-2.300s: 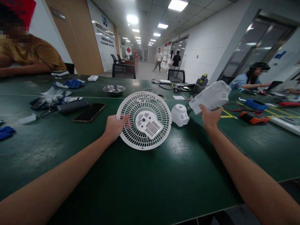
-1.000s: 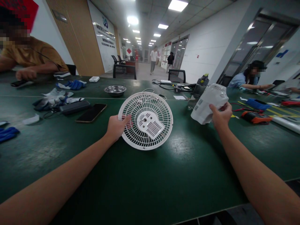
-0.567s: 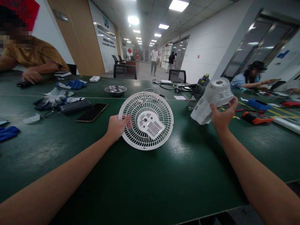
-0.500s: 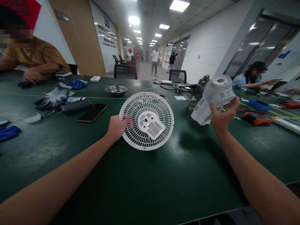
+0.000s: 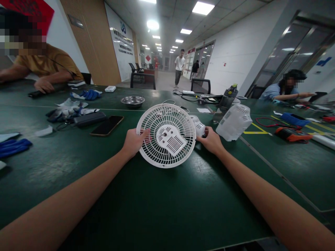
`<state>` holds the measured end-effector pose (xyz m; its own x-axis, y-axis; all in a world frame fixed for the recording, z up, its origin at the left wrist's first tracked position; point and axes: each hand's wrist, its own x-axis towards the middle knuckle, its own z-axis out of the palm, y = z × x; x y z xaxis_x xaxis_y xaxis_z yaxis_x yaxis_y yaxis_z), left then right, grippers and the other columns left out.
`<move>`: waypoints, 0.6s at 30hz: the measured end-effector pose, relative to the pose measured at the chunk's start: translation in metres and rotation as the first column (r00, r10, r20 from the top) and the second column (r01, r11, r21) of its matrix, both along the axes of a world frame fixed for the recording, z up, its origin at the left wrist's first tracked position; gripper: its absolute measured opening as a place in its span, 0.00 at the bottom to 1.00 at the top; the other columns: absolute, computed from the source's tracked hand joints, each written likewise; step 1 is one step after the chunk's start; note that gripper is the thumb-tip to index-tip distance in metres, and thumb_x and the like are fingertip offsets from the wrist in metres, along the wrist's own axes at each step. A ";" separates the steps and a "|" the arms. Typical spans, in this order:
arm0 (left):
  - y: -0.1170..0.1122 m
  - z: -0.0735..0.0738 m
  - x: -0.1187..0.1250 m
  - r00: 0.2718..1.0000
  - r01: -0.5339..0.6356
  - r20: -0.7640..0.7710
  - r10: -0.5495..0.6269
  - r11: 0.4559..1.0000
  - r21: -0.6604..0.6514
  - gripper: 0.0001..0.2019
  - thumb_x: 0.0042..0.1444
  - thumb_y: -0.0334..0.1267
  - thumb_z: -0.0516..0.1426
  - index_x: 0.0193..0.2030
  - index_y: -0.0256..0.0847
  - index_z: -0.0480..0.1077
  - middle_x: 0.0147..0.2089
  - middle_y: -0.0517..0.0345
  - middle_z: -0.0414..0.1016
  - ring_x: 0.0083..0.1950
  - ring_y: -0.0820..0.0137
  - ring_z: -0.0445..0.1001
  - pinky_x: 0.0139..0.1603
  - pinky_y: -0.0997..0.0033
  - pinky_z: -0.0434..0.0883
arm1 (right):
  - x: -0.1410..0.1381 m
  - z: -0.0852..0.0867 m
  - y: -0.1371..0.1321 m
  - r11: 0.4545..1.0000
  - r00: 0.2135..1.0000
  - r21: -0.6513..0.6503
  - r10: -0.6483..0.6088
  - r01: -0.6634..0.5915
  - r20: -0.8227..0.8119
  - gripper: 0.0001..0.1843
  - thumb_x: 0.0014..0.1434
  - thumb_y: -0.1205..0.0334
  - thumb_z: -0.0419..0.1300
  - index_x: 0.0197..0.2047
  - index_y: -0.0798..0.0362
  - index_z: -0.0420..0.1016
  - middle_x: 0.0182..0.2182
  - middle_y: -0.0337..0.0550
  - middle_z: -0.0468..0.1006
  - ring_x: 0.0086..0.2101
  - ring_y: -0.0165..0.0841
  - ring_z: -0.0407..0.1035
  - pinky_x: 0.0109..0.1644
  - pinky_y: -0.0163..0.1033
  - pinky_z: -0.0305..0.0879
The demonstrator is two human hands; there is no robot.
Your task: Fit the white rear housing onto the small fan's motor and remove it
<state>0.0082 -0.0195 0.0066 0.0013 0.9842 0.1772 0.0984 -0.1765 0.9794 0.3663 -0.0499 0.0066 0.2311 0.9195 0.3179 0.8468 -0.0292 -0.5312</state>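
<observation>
My left hand (image 5: 134, 142) grips the left rim of a round white fan grille (image 5: 178, 120), thumb in front and fingers behind the bars. The grille is tilted up above the green table, its slotted centre plate facing me. At its right edge, my right hand (image 5: 210, 140) is closed on a white vented housing (image 5: 199, 126), held right behind the rim. The grille hides part of this housing. Right of that hand a larger white plastic body (image 5: 232, 123) with slots stands on the table, beside a dark bottle (image 5: 227, 99).
Left lie a phone (image 5: 108, 125), a grey case (image 5: 89, 119), work gloves (image 5: 87, 94) and a metal bowl (image 5: 133, 101). Cables (image 5: 183, 93) run along the back. An orange meter (image 5: 293, 134) and blue tray (image 5: 295, 119) lie right. People sit at both sides; others stand behind.
My right hand has moved left with the vented housing, from in front of the white body to behind the grille's right rim. My left hand keeps its hold. The view has turned slightly.
</observation>
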 end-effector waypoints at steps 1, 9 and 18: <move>0.001 0.000 0.000 1.000 0.011 0.001 -0.011 1.000 -0.006 0.11 0.59 0.44 0.65 0.40 0.36 0.78 0.35 0.50 0.83 0.34 0.62 0.82 0.37 0.60 0.80 | 0.001 0.000 0.000 0.998 0.997 -0.045 -0.034 0.037 0.066 0.41 0.50 0.39 0.69 0.60 0.56 0.69 0.51 0.60 0.78 0.50 0.53 0.73 0.56 0.60 0.68; 0.006 0.000 0.001 1.000 -0.014 0.022 0.013 0.999 0.051 0.12 0.57 0.37 0.65 0.47 0.39 0.73 0.40 0.53 0.81 0.37 0.63 0.81 0.38 0.61 0.80 | -0.018 0.022 -0.017 0.964 0.995 0.246 0.103 -0.104 0.016 0.30 0.58 0.45 0.65 0.58 0.53 0.74 0.56 0.58 0.74 0.57 0.54 0.67 0.63 0.62 0.62; 0.000 0.003 0.002 1.000 -0.015 0.007 0.014 0.996 0.093 0.11 0.58 0.40 0.63 0.46 0.40 0.72 0.40 0.54 0.80 0.40 0.61 0.81 0.40 0.61 0.79 | -0.104 0.018 -0.054 0.770 0.248 -0.002 0.204 -0.638 -0.947 0.23 0.66 0.38 0.52 0.49 0.45 0.76 0.37 0.44 0.83 0.37 0.40 0.78 0.37 0.46 0.76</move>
<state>0.0106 -0.0190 0.0101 -0.0142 0.9632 0.2684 0.0952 -0.2659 0.9593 0.2625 -0.1040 0.0249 -0.2978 0.9473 -0.1182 -0.1580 -0.1710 -0.9725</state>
